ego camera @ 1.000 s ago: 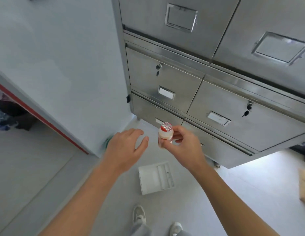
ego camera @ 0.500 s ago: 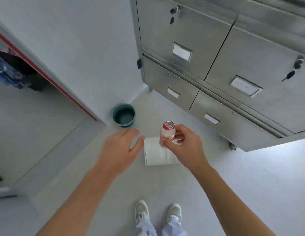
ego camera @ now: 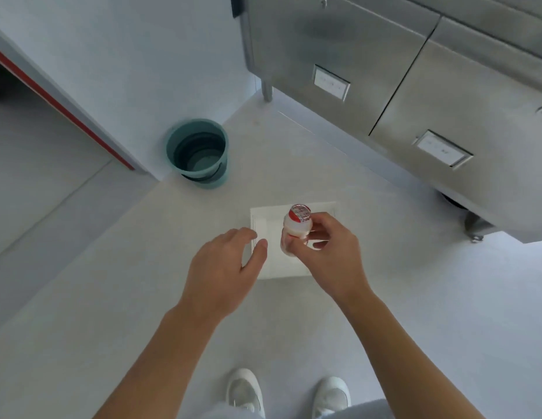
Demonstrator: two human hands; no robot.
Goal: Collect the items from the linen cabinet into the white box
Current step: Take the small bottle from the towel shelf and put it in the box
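Note:
My right hand (ego camera: 331, 255) grips a small white drink bottle (ego camera: 296, 228) with a red foil cap, held upright above the white box (ego camera: 274, 261) on the floor. My left hand (ego camera: 224, 267) hovers beside the bottle with fingers spread, holding nothing, over the box's left edge. The steel linen cabinet (ego camera: 384, 86) fills the upper right, its drawers shut. Both hands cover much of the box's inside.
A teal bucket (ego camera: 198, 152) stands on the floor by the wall corner, left of the cabinet. A doorway with a red strip (ego camera: 61, 104) lies at the left. My white shoes (ego camera: 245, 391) are at the bottom, and a cabinet caster (ego camera: 472, 228) is at the right.
The view has tilted down from the cabinet drawers toward the floor. Both hands with the bottle now hang over the white box, which looks larger and closer.

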